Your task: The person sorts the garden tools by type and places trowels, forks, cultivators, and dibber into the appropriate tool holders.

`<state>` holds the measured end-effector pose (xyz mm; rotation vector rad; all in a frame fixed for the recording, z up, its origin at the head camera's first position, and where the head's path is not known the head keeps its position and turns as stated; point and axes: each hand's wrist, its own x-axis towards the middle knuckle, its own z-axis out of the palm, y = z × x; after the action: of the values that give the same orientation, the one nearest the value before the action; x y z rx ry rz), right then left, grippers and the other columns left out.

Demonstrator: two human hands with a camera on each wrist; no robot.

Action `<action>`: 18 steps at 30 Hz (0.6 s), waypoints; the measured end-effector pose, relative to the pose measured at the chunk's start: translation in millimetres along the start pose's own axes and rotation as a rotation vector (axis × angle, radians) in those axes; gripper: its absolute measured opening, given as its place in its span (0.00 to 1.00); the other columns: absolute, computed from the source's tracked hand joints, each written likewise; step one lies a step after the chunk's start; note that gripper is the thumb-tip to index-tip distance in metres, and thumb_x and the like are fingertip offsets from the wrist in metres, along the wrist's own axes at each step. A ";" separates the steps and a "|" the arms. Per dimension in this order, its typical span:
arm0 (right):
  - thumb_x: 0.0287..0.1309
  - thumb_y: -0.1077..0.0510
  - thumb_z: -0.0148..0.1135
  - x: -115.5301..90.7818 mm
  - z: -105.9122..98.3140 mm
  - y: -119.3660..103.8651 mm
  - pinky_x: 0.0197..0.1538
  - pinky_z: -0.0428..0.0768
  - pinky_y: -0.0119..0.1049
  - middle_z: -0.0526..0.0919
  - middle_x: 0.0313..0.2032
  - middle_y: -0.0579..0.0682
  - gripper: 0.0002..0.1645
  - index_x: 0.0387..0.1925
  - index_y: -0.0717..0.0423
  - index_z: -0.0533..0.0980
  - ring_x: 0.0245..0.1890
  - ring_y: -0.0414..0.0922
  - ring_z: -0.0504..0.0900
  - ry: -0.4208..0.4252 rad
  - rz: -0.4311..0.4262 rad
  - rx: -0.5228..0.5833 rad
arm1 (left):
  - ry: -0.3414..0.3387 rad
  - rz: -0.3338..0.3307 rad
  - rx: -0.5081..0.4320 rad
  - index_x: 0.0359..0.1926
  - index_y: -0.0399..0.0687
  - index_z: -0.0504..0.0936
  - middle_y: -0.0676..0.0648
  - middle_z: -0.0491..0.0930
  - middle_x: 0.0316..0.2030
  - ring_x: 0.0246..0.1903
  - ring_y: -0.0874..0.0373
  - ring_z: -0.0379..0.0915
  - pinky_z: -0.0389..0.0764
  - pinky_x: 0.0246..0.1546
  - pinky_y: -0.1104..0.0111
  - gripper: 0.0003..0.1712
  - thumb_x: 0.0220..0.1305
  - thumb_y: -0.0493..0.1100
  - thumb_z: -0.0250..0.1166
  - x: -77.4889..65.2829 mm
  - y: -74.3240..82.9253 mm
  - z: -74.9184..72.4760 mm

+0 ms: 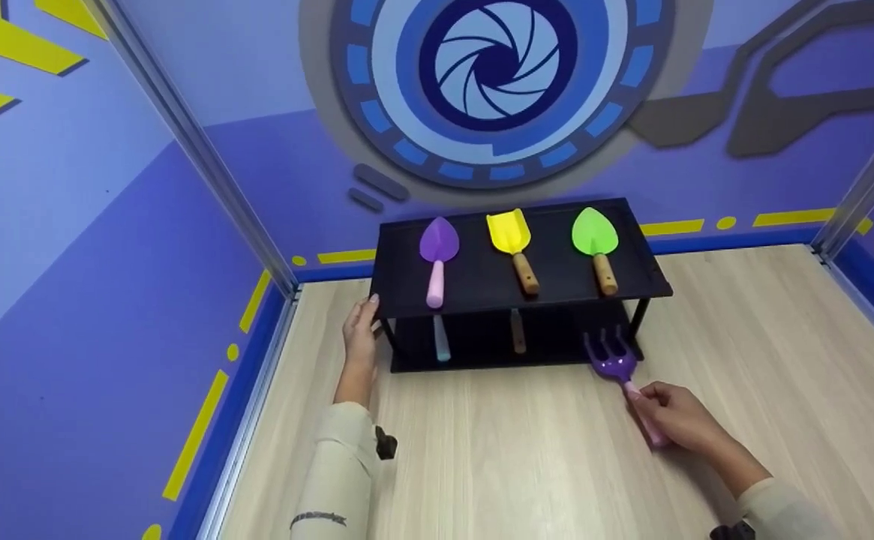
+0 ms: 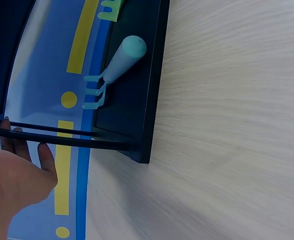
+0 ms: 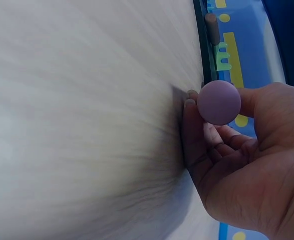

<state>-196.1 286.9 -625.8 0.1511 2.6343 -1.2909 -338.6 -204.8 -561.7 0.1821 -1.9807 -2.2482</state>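
Note:
My right hand (image 1: 680,416) grips the pink handle of a purple hand fork (image 1: 615,366), tines pointing at the lower tier's front right corner. In the right wrist view the handle's round end (image 3: 219,102) sits between thumb and fingers. My left hand (image 1: 361,334) holds the left end of a black two-tier rack (image 1: 474,289), fingers at its edge and post. On the top tier lie a purple trowel (image 1: 439,240) with a pink handle, a yellow scoop (image 1: 509,231) and a green trowel (image 1: 595,231), both wooden-handled. Below lies a light-blue hand fork (image 2: 121,60).
A green fork with a wooden handle (image 1: 518,331) lies in the middle of the lower tier, mostly hidden from above. The rack stands on a wood-grain table (image 1: 497,450) near the patterned back wall (image 1: 256,165). A side panel (image 1: 106,300) rises at left.

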 end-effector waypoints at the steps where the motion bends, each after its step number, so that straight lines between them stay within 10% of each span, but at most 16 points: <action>1: 0.79 0.40 0.58 0.5 -0.2 -0.5 0.35 0.74 0.31 0.83 0.39 0.51 0.27 0.51 0.62 0.82 0.35 0.42 0.77 0.002 -0.003 -0.004 | 0.002 0.002 0.002 0.65 0.43 0.80 0.40 0.80 0.66 0.71 0.44 0.71 0.67 0.78 0.44 0.25 0.81 0.54 0.56 0.6 0.6 0.1; 18: 0.78 0.43 0.60 13.8 10.7 -10.7 0.35 0.82 0.32 0.86 0.36 0.54 0.27 0.49 0.66 0.81 0.31 0.42 0.83 0.033 0.017 0.114 | 0.004 0.000 0.026 0.61 0.46 0.81 0.41 0.80 0.66 0.71 0.45 0.72 0.69 0.76 0.45 0.22 0.81 0.55 0.56 -0.6 0.6 -1.0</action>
<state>-210.0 272.0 -627.0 0.2130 2.5809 -1.4448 -337.8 -205.8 -561.2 0.1893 -2.0085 -2.2214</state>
